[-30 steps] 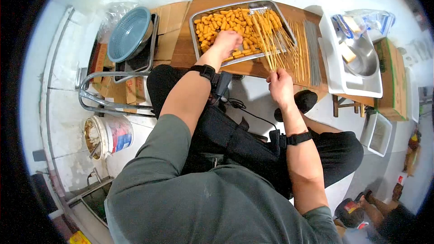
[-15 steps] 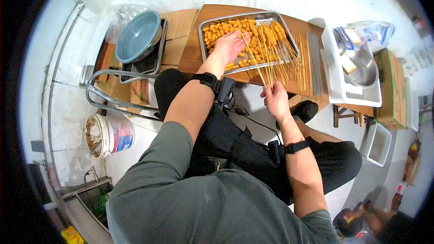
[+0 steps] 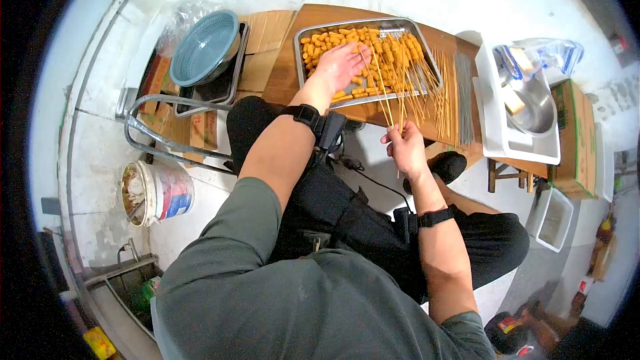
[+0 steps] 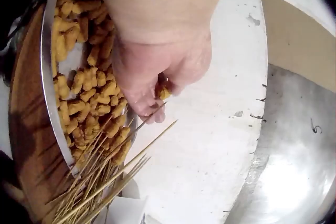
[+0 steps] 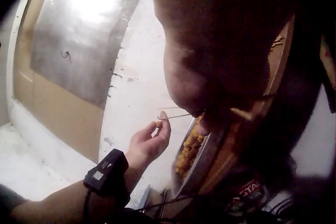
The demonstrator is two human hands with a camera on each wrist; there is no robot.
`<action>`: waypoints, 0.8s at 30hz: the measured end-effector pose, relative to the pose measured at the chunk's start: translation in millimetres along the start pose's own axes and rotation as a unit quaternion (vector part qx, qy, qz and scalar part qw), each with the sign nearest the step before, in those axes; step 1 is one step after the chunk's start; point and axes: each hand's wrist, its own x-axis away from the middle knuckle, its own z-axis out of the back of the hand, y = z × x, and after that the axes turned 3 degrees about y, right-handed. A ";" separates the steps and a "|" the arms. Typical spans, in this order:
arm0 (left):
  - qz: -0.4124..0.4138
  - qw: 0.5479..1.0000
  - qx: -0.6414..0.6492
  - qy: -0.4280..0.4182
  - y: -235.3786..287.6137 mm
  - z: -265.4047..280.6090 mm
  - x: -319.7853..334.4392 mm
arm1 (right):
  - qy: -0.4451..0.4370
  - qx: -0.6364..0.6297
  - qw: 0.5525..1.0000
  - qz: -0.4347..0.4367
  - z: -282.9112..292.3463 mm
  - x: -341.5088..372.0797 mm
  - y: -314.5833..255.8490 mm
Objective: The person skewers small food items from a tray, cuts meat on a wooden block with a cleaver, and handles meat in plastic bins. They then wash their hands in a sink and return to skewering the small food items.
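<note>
Left hand [image 3: 343,67], fingers clamped on an orange piece [image 4: 165,93], by the tray [image 4: 46,66] at twelve o'clock. Right hand [image 3: 407,150], five o'clock from it, grips sticks [image 3: 391,117]. Probably best: tip centred, pushed straight.

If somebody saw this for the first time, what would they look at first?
Probably the many orange pieces in the metal tray, at the top middle of the head view. Next might come the hands: the left hand pinches one piece over the tray, and the right hand holds thin sticks in front of it. The blue basket, left of the tray, stands out too.
</note>
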 end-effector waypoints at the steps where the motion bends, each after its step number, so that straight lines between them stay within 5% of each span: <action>1: -0.001 1.000 0.002 0.004 -0.5 1.8 1.1 | 0.001 -0.016 1.000 -0.001 -1.1 1.9 -1.8; 24: -0.020 0.999 0.038 0.000 -2.5 5.7 -7.8 | 0.008 0.053 0.998 0.011 2.2 3.9 -1.7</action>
